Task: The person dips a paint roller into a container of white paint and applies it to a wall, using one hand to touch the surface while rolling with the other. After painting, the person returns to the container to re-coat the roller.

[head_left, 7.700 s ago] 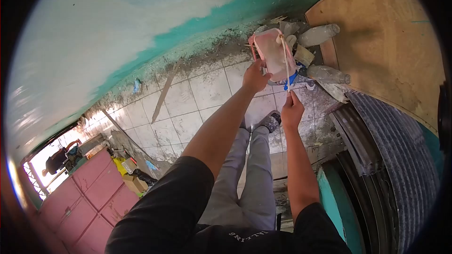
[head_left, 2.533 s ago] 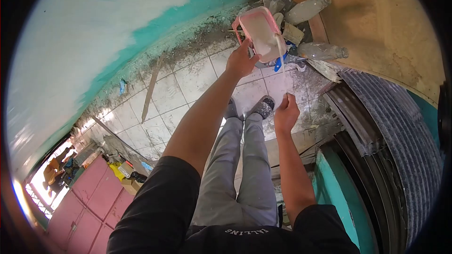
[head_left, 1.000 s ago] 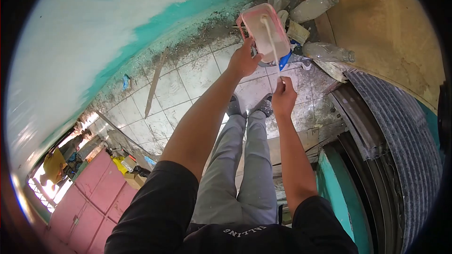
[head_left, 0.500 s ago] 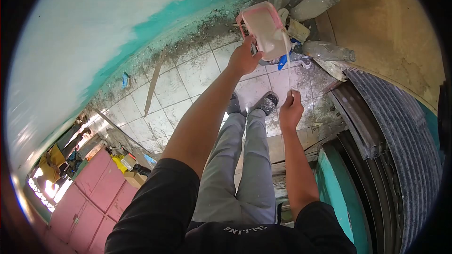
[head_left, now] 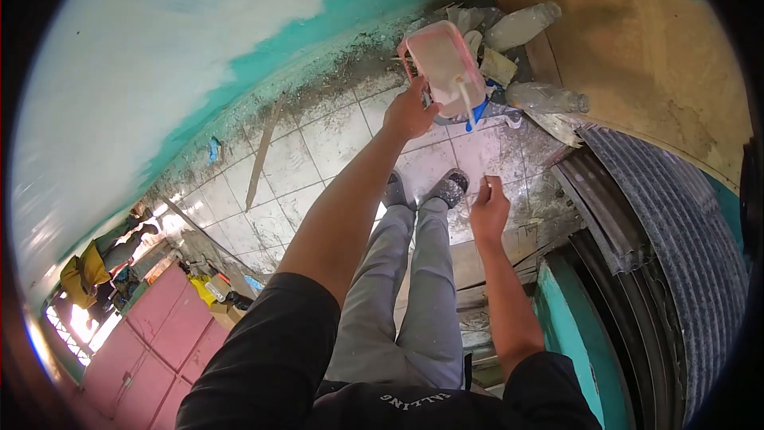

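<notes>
Left grip (head_left: 411,113) holding pink tub (head_left: 436,52), right grip (head_left: 490,209) pinching pale stick (head_left: 465,99); grimy tiles (head_left: 328,140), wall (head_left: 183,48) (partly teal).

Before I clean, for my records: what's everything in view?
Container: 1, pink, top centre
Stick: 1, cream, across container's edge
Bottles: 2, whitish, right of container
Scrap: 1, blue, below container
Wall: 1, white-teal, upper left
Wood panel: 1, tan, upper right
Corrugated sheets: several, grey, right
Floor tiles: many, white, centre
Wooden strip: 1, brown, on tiles
Panelled surface: 1, pink, lower left
Clutter: several, mixed, left
Shoes: 2, dark, on tiles
Trousers: 1, grey, lower centre
Shirt: 1, black, bottom
Left hand: 1, bare, on container
Right hand: 1, bare, at stick's faint end
</notes>
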{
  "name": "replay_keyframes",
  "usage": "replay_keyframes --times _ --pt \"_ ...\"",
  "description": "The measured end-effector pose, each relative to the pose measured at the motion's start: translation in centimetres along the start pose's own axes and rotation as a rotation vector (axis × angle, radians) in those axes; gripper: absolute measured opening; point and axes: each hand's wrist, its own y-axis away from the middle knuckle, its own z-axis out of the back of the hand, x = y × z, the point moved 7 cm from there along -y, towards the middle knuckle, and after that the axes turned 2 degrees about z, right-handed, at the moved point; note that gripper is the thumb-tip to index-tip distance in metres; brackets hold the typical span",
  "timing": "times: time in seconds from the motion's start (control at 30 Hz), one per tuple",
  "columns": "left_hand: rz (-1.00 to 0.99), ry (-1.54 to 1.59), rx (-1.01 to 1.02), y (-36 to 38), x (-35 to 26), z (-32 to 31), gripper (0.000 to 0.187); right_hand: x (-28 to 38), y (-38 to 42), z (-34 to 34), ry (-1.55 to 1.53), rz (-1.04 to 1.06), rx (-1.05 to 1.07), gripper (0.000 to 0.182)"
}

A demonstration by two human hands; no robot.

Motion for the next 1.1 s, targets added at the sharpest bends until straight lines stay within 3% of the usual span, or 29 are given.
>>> replay_keyframes --times 0.07,0.3,0.47,0.53,0.6,0.9,1.1 --pt "0.017 -0.014 0.033 0.4 0.1 -0.2 0.064 -0.7 0.1 0.6 0.01 -0.096 0.014 0.009" --pt "0.022 0.012 0.031 0.2 0.2 -0.3 0.069 1.6 -4.8 -1.5 -0.055 -0.008 -0.001 0.008" --pt "0.04 0.047 0.053 0.2 -0.1 -0.1 0.067 2.4 -1.6 0.1 -0.123 -0.105 0.049 0.009" --pt "0.042 0.045 0.04 0.1 0.1 -0.1 0.067 0.6 -0.1 0.7 -0.144 -0.043 -0.011 0.01" --pt "0.051 0.046 0.036 0.0 0.1 -0.3 0.067 -0.5 1.0 1.5 -0.023 -0.136 0.032 0.011" --pt "0.019 0.087 -0.001 0.2 0.4 -0.1 0.064 0.3 -2.5 2.5 0.114 -0.049 -0.012 0.01" --pt "0.04 0.044 0.027 -0.3 0.0 0.5 0.065 1.6 -0.2 3.8 0.038 -0.155 0.019 0.011"
